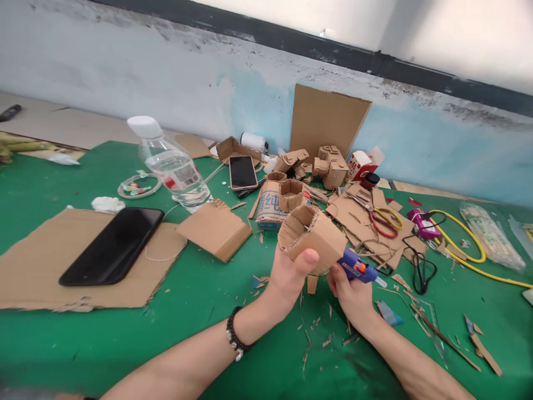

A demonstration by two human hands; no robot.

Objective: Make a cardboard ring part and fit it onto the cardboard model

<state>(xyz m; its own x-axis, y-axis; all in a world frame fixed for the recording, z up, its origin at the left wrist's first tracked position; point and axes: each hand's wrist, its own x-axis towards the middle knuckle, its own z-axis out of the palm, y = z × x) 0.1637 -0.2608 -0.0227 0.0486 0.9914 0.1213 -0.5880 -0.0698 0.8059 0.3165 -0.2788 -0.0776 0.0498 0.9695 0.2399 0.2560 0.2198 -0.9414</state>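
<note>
Bare forearms (183,361) come up from the lower edge, the left wearing a dark beaded bracelet (233,333), and meet over the green desk (116,333). The left grip (291,278) is closed around a hollow, many-sided cardboard tube (327,241), cupping it from below with the thumb along its near side, probably to steady it while its open end tips up and leftward. Just to the right, the right grip (352,294) is wrapped about a blue glue gun (350,263). A clear glue stick (381,282) juts from the gun's rear, so the nozzle, hidden behind the tube, presumably faces the cardboard; whether it touches cannot be told.

Beyond the left grip stands a printed cardboard piece (268,203) with round collars, perhaps kept there for easy reach. To the left of that grip lies a folded cardboard box (214,230); farther left, a black phone (112,247) rests on a flat cardboard sheet (37,255). Past the right grip, scissors (370,208) lie on cardboard offcuts (352,214), likely parked there because both grips are occupied. Small scraps (327,341) litter the surface beneath and nearer than the grips.
</note>
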